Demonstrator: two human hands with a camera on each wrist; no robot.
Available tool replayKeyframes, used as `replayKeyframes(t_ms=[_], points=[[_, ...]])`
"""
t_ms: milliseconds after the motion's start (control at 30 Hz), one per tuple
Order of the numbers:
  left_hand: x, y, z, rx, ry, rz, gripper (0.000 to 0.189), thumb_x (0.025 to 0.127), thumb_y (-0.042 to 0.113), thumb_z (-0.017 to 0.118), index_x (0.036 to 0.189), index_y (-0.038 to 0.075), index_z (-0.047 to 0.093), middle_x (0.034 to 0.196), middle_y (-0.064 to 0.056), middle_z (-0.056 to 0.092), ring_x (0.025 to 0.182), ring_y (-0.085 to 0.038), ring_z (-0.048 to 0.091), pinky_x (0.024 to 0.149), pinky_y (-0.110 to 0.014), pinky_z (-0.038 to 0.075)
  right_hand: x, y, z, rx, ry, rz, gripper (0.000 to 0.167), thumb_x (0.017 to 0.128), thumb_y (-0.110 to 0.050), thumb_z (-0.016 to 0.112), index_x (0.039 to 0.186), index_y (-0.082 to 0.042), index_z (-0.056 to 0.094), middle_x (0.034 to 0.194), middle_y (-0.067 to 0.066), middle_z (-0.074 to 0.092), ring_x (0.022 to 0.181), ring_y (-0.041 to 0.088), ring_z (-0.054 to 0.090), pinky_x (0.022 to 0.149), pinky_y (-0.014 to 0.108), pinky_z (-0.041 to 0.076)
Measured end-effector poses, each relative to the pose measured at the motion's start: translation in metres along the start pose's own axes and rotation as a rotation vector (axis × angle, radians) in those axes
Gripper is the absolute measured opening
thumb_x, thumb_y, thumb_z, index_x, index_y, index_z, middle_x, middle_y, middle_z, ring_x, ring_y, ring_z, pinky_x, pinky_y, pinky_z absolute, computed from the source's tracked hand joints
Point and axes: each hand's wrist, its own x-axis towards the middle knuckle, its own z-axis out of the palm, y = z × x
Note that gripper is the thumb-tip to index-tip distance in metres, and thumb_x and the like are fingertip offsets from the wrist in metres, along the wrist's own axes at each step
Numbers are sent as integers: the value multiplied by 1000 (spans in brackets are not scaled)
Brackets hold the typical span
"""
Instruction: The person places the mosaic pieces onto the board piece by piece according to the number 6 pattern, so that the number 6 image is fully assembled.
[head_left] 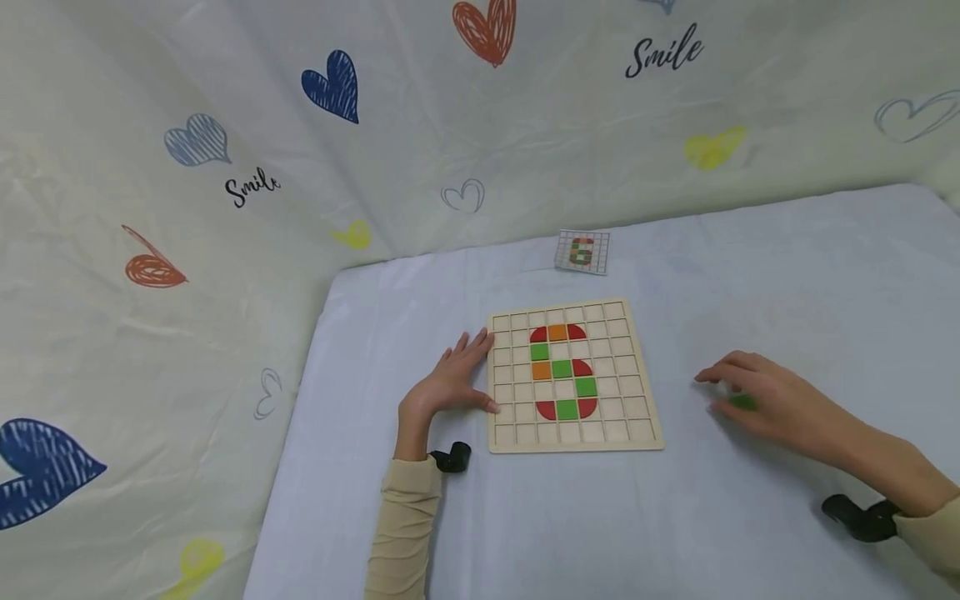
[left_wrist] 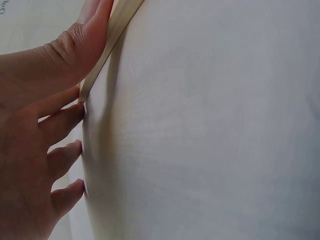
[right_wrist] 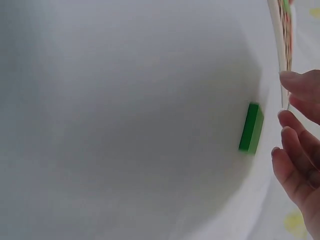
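A wooden grid board [head_left: 637,417] lies on the white cloth with red, orange and green tiles [head_left: 562,369] set in an S-like shape. My left hand [head_left: 447,383] rests at the board's left edge, fingers spread, thumb against the near part of that edge; the left wrist view shows the thumb [left_wrist: 80,50] along the board's side. To the right of the board, my right hand [head_left: 765,400] hovers over a loose green block [head_left: 743,402], its fingers loosely bent. In the right wrist view the green block [right_wrist: 251,128] lies on the cloth, apart from the fingertips.
Behind the board lies a small card [head_left: 582,252] printed with a grid and a similar coloured pattern. A pale curtain [head_left: 405,125] with hearts and "Smile" lettering hangs behind and to the left of the table. Black wrist cameras [head_left: 452,457] sit by both sleeves.
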Motion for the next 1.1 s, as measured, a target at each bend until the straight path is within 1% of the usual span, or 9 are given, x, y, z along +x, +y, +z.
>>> replayKeyframes(t_ms=[133, 267, 400, 500, 600, 733, 833, 967, 1100], points=[[-4, 4, -3, 1, 4, 3, 118, 78, 30, 91, 167, 19, 14, 175, 3, 6, 162, -23, -6, 131, -47, 1, -8, 9, -1, -14, -17, 26, 46, 61, -3, 94, 103, -8, 76, 97, -3, 67, 76, 6, 57, 65, 16, 47], [-7, 6, -6, -14, 7, 8, 116, 78, 29, 91, 167, 17, 16, 174, 2, 8, 162, -24, -4, 131, -47, 1, -12, 13, -1, -25, -22, 35, 45, 59, -2, 94, 100, -8, 76, 94, -3, 66, 75, 4, 56, 61, 21, 49], [-6, 5, -5, -14, 1, 8, 117, 78, 30, 91, 167, 19, 15, 174, 3, 7, 162, -23, -6, 131, -46, 1, -16, 16, 2, -17, 16, 8, 46, 54, 1, 95, 95, -8, 74, 91, -2, 63, 72, 3, 56, 60, 14, 48], [-7, 6, -5, -13, 2, 8, 117, 79, 29, 91, 167, 20, 15, 174, 4, 7, 162, -22, -6, 131, -46, 1, -18, 19, 3, -2, 44, -2, 45, 53, 2, 95, 91, -7, 73, 88, -1, 61, 70, 1, 56, 60, 9, 46], [-7, 7, -6, -12, 4, 12, 116, 79, 28, 91, 167, 19, 15, 174, 4, 7, 162, -23, -6, 131, -46, 1, -19, 21, 2, 9, 57, -2, 42, 54, 0, 95, 87, -9, 71, 84, -2, 59, 68, -2, 56, 59, 7, 45], [-8, 9, -7, -17, 4, 9, 116, 79, 28, 91, 167, 19, 15, 174, 4, 7, 161, -23, -6, 131, -46, 1, -18, 21, 1, 4, 36, 40, 41, 54, 0, 94, 84, -10, 69, 82, -5, 58, 68, -6, 54, 59, 8, 44], [-8, 10, -7, -25, 6, 9, 117, 78, 27, 91, 167, 18, 16, 174, 3, 8, 162, -23, -5, 131, -46, 1, -17, 19, -1, 2, -11, 115, 38, 57, 0, 94, 84, -9, 69, 81, -5, 58, 68, -8, 52, 57, 11, 45], [-8, 10, -7, -28, 5, 4, 117, 78, 27, 91, 167, 18, 15, 174, 4, 7, 162, -22, -5, 131, -46, 0, -15, 15, -4, 17, -85, 229, 33, 64, -4, 94, 87, -5, 70, 81, -3, 61, 66, -9, 49, 55, 18, 47], [-8, 9, -7, -29, 2, 3, 117, 78, 28, 91, 167, 19, 14, 174, 4, 7, 161, -22, -6, 131, -45, 0, -14, 12, -4, 37, -104, 263, 30, 67, -6, 93, 88, -5, 72, 81, -3, 63, 66, -10, 46, 54, 20, 47]])
